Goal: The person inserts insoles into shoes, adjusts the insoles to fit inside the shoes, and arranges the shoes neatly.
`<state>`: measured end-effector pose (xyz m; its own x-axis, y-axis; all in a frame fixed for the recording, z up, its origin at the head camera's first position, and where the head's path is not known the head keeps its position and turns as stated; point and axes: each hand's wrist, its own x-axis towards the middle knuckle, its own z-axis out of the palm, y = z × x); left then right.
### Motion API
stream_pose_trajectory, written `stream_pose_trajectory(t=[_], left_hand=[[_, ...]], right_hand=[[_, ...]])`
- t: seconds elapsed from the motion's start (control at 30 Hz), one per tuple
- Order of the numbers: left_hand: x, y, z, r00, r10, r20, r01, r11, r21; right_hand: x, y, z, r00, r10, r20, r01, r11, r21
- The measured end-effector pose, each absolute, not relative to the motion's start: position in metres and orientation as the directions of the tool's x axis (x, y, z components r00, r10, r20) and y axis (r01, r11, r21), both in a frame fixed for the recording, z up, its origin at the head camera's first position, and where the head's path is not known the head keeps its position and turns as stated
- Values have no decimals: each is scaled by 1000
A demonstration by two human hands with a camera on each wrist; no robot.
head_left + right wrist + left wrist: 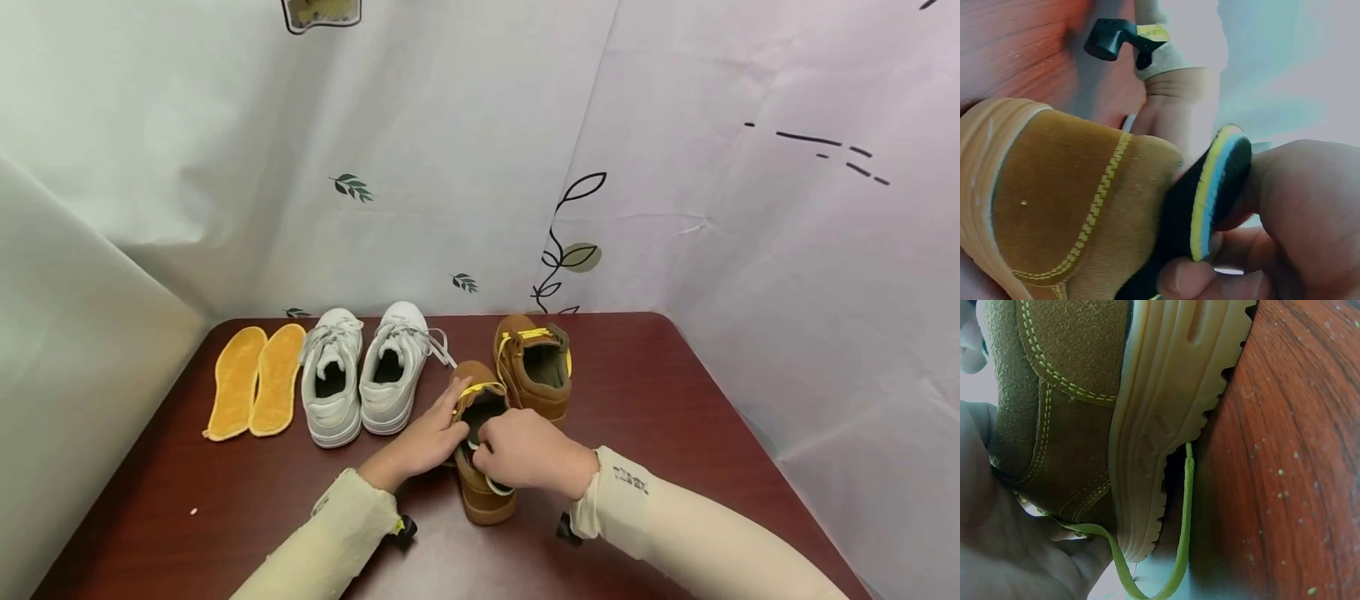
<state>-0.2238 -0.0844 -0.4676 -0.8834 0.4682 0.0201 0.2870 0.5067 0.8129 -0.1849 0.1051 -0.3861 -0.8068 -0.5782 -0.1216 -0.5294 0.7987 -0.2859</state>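
A brown suede shoe [485,504] with yellow laces stands on the table, its heel toward me. My left hand [429,433] grips its left side near the opening, thumb at the rim. In the left wrist view, a yellow lace [1185,512] hangs loose beside the sole. At the opening my right hand [528,450] pinches an insole [1205,194], dark-faced with a layered yellow and blue edge. The insole sticks up out of the shoe at the heel; its front part is hidden. Just behind stands the matching brown shoe [543,402].
Two white sneakers [331,414] with laces stand left of the brown shoes. A pair of orange-yellow fuzzy insoles [238,379] lies flat at the far left of the dark red table [630,392]. Printed white cloth [465,167] hangs behind and at both sides.
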Motion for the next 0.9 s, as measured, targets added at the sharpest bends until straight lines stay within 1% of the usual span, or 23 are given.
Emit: stream_pose_trajectory(t=[0.2,0.27,0.37,0.6,0.8,0.9], left_hand=[[-228,-82,-468,-891,452,55,299,491,818],[-227,-82,-469,-890,454,43,293,496,817],[-224,-81,-471,-888,459,37,289,492,821],[-222,-82,-471,-889,457,23,273,488,829],[-222,-83,-473,-889,458,17,269,492,828],[-222,-82,-472,-889,457,28,277,487,828]], right_hand=[[-192,102,-391,-837,-543,-70,-507,816,-276],[-193,101,-393,-840,-538,-75,-498,818,-287],[-194,100,-399,-838,-540,-71,-505,819,-274],[-195,95,-403,-822,-569,2,-565,815,-131],[-194,90,-407,-811,-580,81,-581,814,4],[-194,88,-412,-812,-576,97,-573,818,52]])
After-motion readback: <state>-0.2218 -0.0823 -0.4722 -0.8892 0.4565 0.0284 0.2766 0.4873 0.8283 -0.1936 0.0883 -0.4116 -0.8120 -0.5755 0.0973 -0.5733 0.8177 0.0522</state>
